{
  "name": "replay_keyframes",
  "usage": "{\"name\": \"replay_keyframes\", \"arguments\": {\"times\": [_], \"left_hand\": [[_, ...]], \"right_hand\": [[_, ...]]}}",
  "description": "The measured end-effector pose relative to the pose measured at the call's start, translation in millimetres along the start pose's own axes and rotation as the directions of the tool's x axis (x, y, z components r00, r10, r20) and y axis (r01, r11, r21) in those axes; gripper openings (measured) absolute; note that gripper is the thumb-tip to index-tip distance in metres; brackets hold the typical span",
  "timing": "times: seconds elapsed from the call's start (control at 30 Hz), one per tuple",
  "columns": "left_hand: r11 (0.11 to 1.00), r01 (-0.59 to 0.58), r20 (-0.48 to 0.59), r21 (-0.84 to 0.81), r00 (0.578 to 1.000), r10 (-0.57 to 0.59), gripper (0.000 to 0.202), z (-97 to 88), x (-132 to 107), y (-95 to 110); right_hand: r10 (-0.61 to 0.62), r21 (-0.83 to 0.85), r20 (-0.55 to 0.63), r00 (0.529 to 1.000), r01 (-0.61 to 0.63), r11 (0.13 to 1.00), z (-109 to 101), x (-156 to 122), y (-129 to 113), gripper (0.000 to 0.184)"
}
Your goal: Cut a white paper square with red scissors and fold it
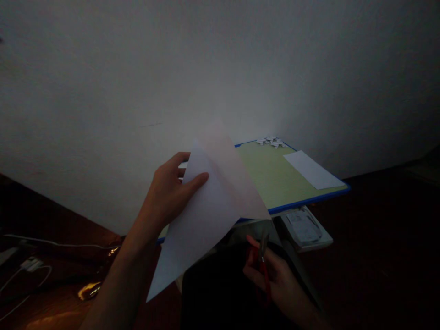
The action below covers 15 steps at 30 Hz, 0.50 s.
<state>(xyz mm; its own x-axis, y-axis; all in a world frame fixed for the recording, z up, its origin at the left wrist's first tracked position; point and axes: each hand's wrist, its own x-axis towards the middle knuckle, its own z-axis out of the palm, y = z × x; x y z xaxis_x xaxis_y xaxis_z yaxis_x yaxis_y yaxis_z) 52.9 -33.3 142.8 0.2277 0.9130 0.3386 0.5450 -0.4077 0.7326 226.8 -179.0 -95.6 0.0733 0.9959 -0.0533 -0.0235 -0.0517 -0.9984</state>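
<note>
Paper grip: we see the left hand (165, 197) closed on a folded white sheet (206, 215), with the thumb laid across its front face and the fingers behind, near its upper left edge.
Sheet: we find it held up in the air and tilted. Its upper flap covers the near left part of the table and its lowest corner points down and to the left.
Scissors grip: the right hand (275, 279) is wrapped around red-handled scissors (263, 263), low and just below the sheet, blades pointing up. We cannot tell whether the blades are parted.
Table: we look past the sheet at a small table (271, 176) with a pale green top and a blue rim, set against a plain wall (137, 68).
On the table: a white paper strip (314, 169) lies near the right edge, and cut paper scraps (271, 141) sit at the far corner.
Below the table: a pale tray (305, 228) sticks out under the rim.
Far left: white cables (30, 266) lie on the dark floor.
</note>
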Motion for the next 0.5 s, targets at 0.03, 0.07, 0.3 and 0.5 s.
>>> {"name": "replay_keyframes", "arguments": {"times": [0.03,0.07,0.3,0.5], "left_hand": [[1.0,0.004,0.004,0.001,1.0,-0.004,0.045,0.1,0.5,-0.7],[1.0,0.007,0.007,-0.001,1.0,-0.007,0.045,0.2,1.1,-1.4],[1.0,0.014,0.061,-0.02,0.998,-0.013,0.052,1.6,-0.2,-6.9],[1.0,0.019,0.099,-0.011,0.995,-0.018,0.05,3.4,-5.3,-6.4]], "right_hand": [[-0.031,-0.015,0.008,0.999,0.031,0.999,-0.3,0.6,0.7,0.066],[-0.059,-0.027,0.018,0.998,0.06,0.998,-0.6,0.9,1.7,0.067],[-0.016,-0.045,0.07,0.997,0.019,0.999,-3.3,-1.9,1.4,0.072],[-0.029,-0.089,0.007,1.0,0.03,0.996,-2.8,1.7,-15.4,0.068]]}}
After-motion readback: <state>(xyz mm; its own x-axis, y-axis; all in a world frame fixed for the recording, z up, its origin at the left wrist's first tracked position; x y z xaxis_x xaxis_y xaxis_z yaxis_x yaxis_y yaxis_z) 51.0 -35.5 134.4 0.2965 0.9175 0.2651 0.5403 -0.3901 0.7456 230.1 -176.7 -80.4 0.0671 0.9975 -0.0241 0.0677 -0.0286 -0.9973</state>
